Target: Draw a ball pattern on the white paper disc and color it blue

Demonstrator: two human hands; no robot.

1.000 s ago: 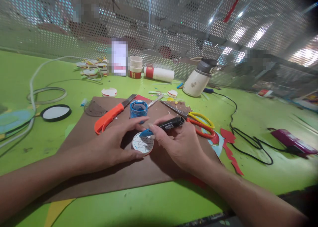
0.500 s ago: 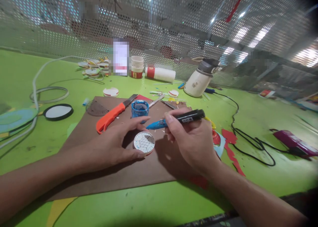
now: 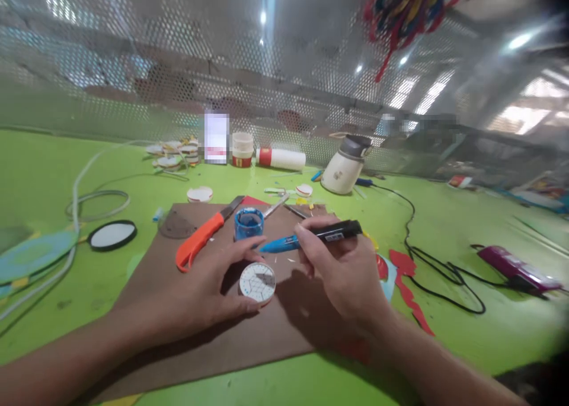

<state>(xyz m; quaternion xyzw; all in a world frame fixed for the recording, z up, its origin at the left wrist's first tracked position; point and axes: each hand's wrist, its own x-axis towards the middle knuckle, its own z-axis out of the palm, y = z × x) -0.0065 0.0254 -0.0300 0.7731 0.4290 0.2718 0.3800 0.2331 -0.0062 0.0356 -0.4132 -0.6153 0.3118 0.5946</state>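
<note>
On the brown board (image 3: 213, 355) lies a small round white piece (image 3: 258, 283), like a cup base, with black hexagon lines, blue dots and a red edge. My left hand (image 3: 200, 287) curves around it, thumb against its near edge and fingertips by its far side. A black marker pen (image 3: 336, 232) with a blue-smeared front end sits in the grip of my right hand (image 3: 344, 275). Its tip hovers apart from the round piece, just above my left fingertips. Right behind them stands an open jar (image 3: 249, 223) of blue paint.
An orange-handled cutter (image 3: 202, 240) and a protractor (image 3: 175, 223) lie at the board's left. Farther back are stacked paper cups (image 3: 242, 151), a lying cup stack (image 3: 282, 158) and a white bottle (image 3: 343, 170). Red paper scraps (image 3: 402, 262) and a corded purple device (image 3: 515, 268) lie right.
The marker's tip has left the round piece, and my right hand has shifted right with it. My left hand stays around the piece. The view has tilted upward.
</note>
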